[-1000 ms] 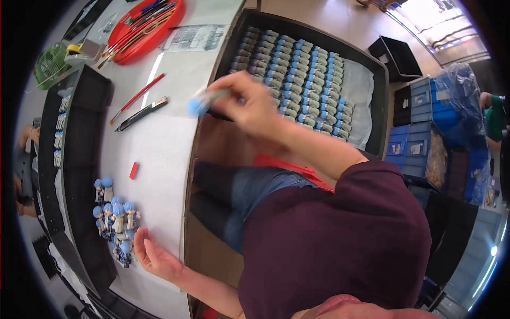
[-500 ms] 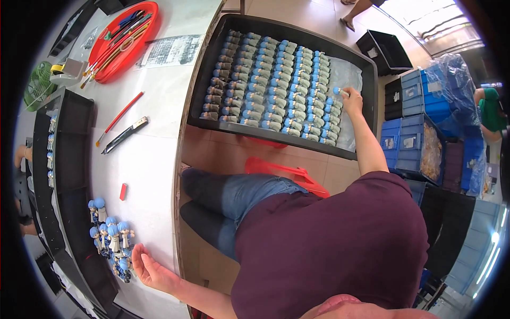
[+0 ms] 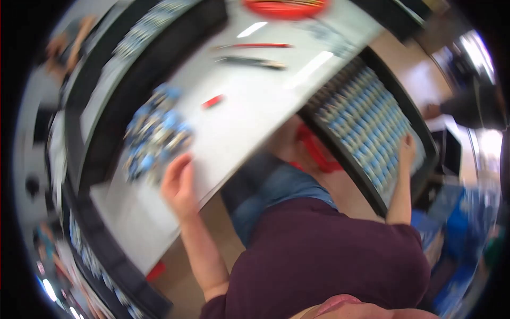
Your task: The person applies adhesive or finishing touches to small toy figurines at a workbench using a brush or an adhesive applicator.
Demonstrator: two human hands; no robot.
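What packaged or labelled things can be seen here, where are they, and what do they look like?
Small blue-capped vials: loose cluster on the white table, beside the left hand.
Rows of blue-capped vials: filling a black tray, under the right hand.
Labels: too blurred to tell.
Signs or screens: none clearly visible.

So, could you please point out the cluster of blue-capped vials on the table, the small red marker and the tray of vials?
cluster of blue-capped vials [image 3: 154, 135], head view, middle of the bunch.
small red marker [image 3: 213, 101], head view, its middle.
tray of vials [image 3: 340, 151], head view, its dark near rim.
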